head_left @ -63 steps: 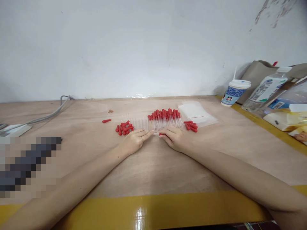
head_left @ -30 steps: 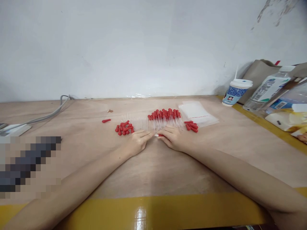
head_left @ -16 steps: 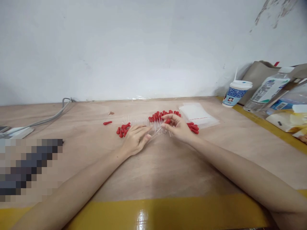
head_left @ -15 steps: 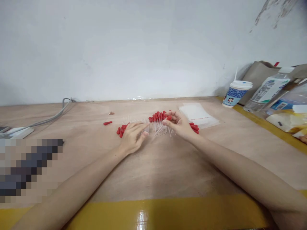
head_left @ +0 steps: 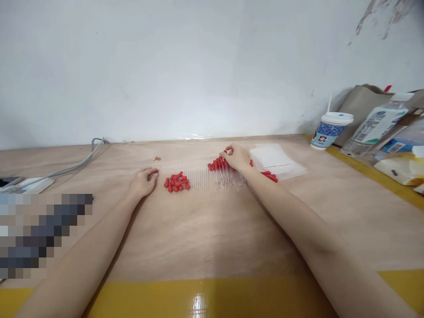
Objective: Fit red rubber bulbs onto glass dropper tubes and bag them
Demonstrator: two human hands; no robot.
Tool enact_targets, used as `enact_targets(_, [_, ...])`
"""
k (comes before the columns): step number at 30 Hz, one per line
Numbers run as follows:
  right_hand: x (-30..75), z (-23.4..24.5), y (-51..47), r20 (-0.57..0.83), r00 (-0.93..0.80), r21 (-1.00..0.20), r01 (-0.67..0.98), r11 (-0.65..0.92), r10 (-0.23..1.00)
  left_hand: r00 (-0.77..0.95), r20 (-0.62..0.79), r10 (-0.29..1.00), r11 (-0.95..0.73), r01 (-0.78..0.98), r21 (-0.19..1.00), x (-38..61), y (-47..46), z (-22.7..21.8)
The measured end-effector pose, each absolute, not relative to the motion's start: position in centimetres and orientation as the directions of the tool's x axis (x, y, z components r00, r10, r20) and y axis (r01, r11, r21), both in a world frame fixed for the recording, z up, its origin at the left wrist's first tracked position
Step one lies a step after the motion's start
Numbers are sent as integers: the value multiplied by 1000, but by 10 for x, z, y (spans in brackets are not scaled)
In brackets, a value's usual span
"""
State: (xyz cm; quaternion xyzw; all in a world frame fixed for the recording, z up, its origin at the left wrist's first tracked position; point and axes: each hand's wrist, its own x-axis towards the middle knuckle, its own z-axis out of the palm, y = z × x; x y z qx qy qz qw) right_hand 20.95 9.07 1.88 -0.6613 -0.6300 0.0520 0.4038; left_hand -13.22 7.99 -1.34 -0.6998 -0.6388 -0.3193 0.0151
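My right hand (head_left: 239,157) is at the far end of a row of glass droppers with red rubber bulbs (head_left: 217,163). Its thumb and forefinger are closed at a red bulb (head_left: 225,152) of one dropper. My left hand (head_left: 143,183) rests on the table to the left with its fingers curled together; whatever is under or in them is hidden. Right of it lies a small heap of loose red rubber bulbs (head_left: 177,182). Between heap and droppers, bare clear glass tubes (head_left: 198,177) lie side by side.
Clear plastic bags (head_left: 274,155) lie right of the droppers, with several red bulbs (head_left: 270,176) beside them. Farther right stand a paper cup (head_left: 331,132) with a straw and a leaning plastic bottle (head_left: 374,126). A grey cable (head_left: 76,164) runs at left.
My left hand has moved left from the heap of bulbs to where a single red bulb lay, which is now out of sight. The right hand has brought its dropper to the row.
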Motion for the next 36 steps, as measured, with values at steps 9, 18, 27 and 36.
enact_targets(9, [253, 10, 45, 536, 53, -446, 865, 230, 842, -140, 503, 853, -93, 908, 409, -128, 86, -10])
enact_targets(18, [197, 2, 1, 539, -342, -190, 841, 506, 770, 134, 815, 563, -539, 807, 240, -57, 49, -6])
enact_targets(27, [183, -9, -6, 536, -520, 19, 795, 606, 665, 392, 783, 482, -709, 700, 86, -27, 23, -9])
enact_targets(36, [201, -6, -40, 500, -578, -36, 730, 682, 645, 471, 744, 474, -729, 684, 31, -21, 23, -8])
